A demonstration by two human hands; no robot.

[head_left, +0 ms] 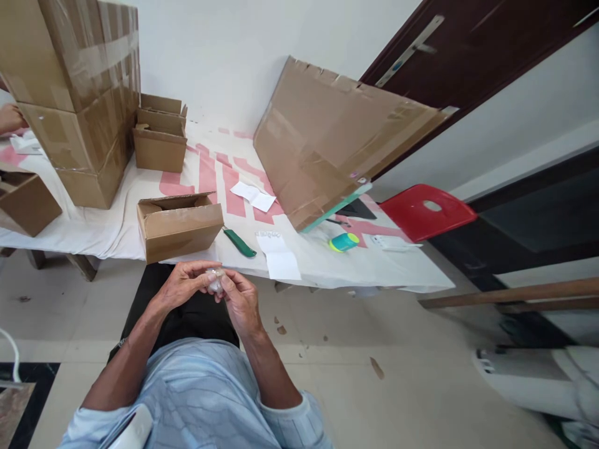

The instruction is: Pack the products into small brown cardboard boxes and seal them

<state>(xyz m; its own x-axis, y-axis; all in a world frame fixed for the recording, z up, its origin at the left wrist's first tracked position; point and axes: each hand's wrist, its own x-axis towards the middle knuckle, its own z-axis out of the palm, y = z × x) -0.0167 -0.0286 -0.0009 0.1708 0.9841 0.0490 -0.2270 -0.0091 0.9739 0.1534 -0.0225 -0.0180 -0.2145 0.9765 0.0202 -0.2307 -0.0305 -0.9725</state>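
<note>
Close together above my lap, my left hand (187, 282) and my right hand (241, 302) pinch a small clear plastic piece (216, 280) between them. It looks crinkled and shiny, perhaps a little bag; what is inside I cannot make out. Just beyond my hands, an open cardboard box (185, 227) stands at the table's edge. Right of the box lies a green-handled cutter (239, 242). A white paper sheet (281, 259) hangs slightly toward the edge, with several small clear pieces (268, 235) along its top.
Stacked taped cartons (88, 125) rise at the left, beside small open boxes (160, 146). A large cardboard sheet (337, 143) leans at the back. Farther right are a teal and yellow bottle (344, 242) and a red stool (428, 212). Another person's hand (12, 118) shows at the far left.
</note>
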